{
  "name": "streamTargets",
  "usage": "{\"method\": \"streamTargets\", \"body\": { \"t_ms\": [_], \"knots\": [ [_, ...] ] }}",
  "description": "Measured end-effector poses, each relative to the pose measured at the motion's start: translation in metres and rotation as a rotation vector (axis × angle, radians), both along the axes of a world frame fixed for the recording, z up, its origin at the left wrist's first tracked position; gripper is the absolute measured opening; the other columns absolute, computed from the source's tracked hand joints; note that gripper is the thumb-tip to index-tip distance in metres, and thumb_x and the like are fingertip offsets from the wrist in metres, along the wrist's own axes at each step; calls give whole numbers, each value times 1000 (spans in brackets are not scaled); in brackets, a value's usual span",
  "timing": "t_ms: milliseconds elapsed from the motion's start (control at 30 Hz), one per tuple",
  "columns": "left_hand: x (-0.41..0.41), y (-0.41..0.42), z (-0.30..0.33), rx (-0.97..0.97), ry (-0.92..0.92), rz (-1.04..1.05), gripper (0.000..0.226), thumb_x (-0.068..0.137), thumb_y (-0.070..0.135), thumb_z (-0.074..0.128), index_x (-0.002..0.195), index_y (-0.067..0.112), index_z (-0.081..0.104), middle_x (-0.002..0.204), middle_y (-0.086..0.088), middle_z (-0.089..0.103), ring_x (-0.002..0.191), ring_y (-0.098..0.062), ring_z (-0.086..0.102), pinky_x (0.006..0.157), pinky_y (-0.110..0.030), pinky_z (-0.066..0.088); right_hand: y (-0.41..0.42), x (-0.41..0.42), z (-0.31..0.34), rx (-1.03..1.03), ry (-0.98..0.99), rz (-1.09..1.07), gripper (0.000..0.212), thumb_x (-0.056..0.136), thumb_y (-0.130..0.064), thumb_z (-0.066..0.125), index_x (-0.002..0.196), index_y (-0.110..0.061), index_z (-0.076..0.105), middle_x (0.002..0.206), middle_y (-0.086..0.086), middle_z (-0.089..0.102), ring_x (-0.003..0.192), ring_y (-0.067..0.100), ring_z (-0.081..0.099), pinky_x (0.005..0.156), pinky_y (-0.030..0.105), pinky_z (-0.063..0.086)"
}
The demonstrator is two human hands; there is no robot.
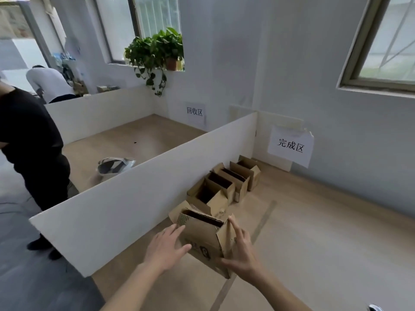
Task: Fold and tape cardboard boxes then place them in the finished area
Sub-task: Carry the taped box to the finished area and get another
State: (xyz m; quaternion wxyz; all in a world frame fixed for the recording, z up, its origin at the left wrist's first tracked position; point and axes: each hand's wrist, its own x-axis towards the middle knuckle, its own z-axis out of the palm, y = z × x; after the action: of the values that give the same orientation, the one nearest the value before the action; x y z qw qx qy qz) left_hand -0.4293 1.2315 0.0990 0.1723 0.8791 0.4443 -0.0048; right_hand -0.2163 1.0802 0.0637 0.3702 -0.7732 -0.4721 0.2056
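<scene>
Cardboard box [203, 237], open at the top with its flaps standing up, is sitting at the near end of a row of boxes [226, 184] that is running along the white partition [143, 194] toward the wall sign [290, 145] marking the finished area. In the head view, the only one given, both hands are flanking this nearest box. The left hand [167, 246] is lying spread and flat, fingers reaching toward the box's left face, thumb near its lower front edge; it looks released rather than gripping, and I cannot tell whether the fingertips are touching the cardboard. The right hand [241, 252] is open too, fingers extended along the raised right flap, closing on nothing.

Judging from this, the placing step is underway: the box is resting on the wooden floor [314, 232] in line with the others, just beside its neighbour. Whether its underside is taped is hidden. The next move seems to call for either nudging the box square with the row or drawing both hands clear without tipping the flaps.

Beyond the partition, a second bay is holding a crumpled white object [115, 166], and a person in black [33, 142] is standing at the left.
</scene>
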Motion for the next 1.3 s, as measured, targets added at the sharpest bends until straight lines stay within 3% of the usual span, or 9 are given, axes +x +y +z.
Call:
{"method": "streamTargets", "body": {
  "t_ms": [67, 167, 400, 533, 600, 667, 967, 1133, 1300],
  "knots": [
    [-1, 27, -25, -26, 24, -61, 74, 94, 70, 43, 158, 42, 18, 167, 10, 14, 153, -14, 15, 124, -37, 15, 27, -4, -24, -43, -13, -22, 125, 59, -42, 83, 148, -63, -2, 139, 0, 35, 106, 14, 45, 84, 31, 48],
    [2, 70, -63, -72, 50, -135, 74, 94, 68, 44, 158, 45, 15, 168, 11, 9, 154, -14, 10, 125, -38, 12, 61, -10, -60, -121, -28, -55, 123, 57, -50, 77, 149, -62, -5, 134, -1, 36, 99, 17, 52, 77, 33, 54],
    [26, 143, -138, -106, 71, -282, 78, 97, 63, 44, 159, 44, 1, 168, 7, -11, 155, -15, -5, 125, -37, 2, 121, -19, -118, -147, 37, -139, 125, 55, -62, 80, 151, -58, 0, 146, -8, 29, 115, 11, 44, 88, 26, 43],
    [34, 166, -164, -106, 64, -326, 76, 99, 62, 42, 159, 42, -1, 167, 6, -16, 155, -17, -4, 126, -37, 6, 145, -15, -129, -186, 28, -174, 121, 69, -43, 87, 153, -52, -1, 156, -9, 25, 135, 12, 38, 103, 29, 42],
    [34, 173, -170, -105, 72, -331, 75, 99, 61, 42, 160, 39, 3, 167, 5, -18, 155, -17, -3, 125, -37, 6, 153, -14, -132, -221, 1, -137, 112, 80, -39, 83, 153, -47, -1, 161, -9, 18, 144, 14, 33, 114, 33, 38],
    [35, 180, -177, -100, 80, -334, 76, 99, 61, 43, 160, 37, 3, 167, 4, -18, 155, -19, -1, 125, -38, 6, 161, -14, -136, -262, -30, -106, 102, 87, -37, 77, 154, -46, 0, 166, -9, 9, 148, 18, 33, 114, 36, 40],
    [44, 190, -178, -69, 132, -326, 78, 98, 61, 45, 160, 39, 3, 168, 1, -14, 155, -21, 0, 125, -40, 6, 169, -14, -131, -314, -71, -134, 101, 92, -34, 71, 155, -51, -6, 169, -10, 4, 146, 23, 38, 107, 37, 48],
    [48, 178, -149, -54, 111, -318, 75, 98, 63, 41, 160, 37, 8, 169, 3, -5, 155, -18, -1, 124, -39, 5, 143, -7, -107, -358, -162, -119, 98, 91, -51, 68, 149, -60, -11, 168, -6, 11, 145, 23, 40, 102, 38, 51],
    [80, 140, -81, 34, 50, -374, 76, 96, 67, 42, 159, 38, 13, 169, 4, 5, 155, -17, 4, 124, -40, 8, 89, 19, -46, -389, -271, -185, 86, 89, -65, 59, 153, -52, 3, 165, -9, 22, 136, 19, 47, 101, 37, 51]
  ]
}}
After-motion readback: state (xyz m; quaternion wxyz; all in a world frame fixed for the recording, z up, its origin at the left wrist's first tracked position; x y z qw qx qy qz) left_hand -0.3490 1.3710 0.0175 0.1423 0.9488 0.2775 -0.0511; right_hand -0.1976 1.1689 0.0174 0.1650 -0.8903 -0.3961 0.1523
